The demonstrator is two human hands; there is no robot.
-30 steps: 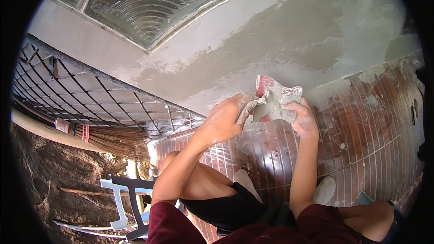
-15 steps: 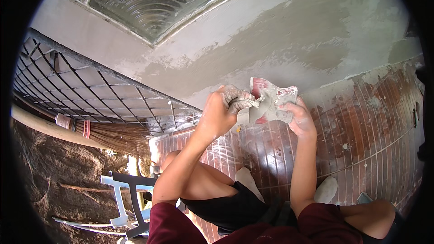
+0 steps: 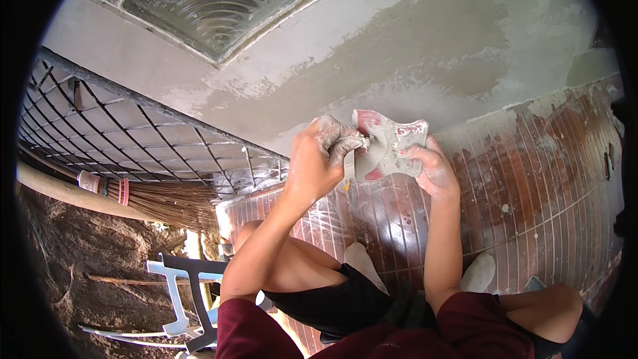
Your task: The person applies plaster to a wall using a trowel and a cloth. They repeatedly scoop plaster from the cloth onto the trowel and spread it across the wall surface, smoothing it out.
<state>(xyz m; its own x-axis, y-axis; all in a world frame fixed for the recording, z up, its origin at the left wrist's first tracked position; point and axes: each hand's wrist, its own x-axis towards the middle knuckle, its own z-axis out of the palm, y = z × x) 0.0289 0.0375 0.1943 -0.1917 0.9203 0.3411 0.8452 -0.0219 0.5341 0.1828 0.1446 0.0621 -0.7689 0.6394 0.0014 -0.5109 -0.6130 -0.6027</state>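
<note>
My right hand [image 3: 432, 165] grips a red putty spreader [image 3: 397, 134] by its right side, thumb on the face. Wet grey putty covers much of the spreader, with red showing at its corners. At the spreader's left side, my left hand [image 3: 324, 149] is closed, its fingers pinched and thickly coated in putty. A small grey clump shows at those fingertips; whether anything else is inside the grip is hidden. Both hands are held in front of the lower wall [image 3: 372, 60], which carries a darker, damp-looking patch of grey coating.
Left of the hands stands a dark metal lattice [image 3: 153, 126], with a stick broom [image 3: 166, 201] beside it. Glass panes [image 3: 219, 0] sit above in the wall. Putty-smeared reddish-brown strip flooring [image 3: 525, 186] lies below. A blue and black frame [image 3: 189, 292] is at lower left.
Both hands and the spreader have shifted slightly left in the picture. My left fingertips have drawn back a little toward the spreader's left edge.
</note>
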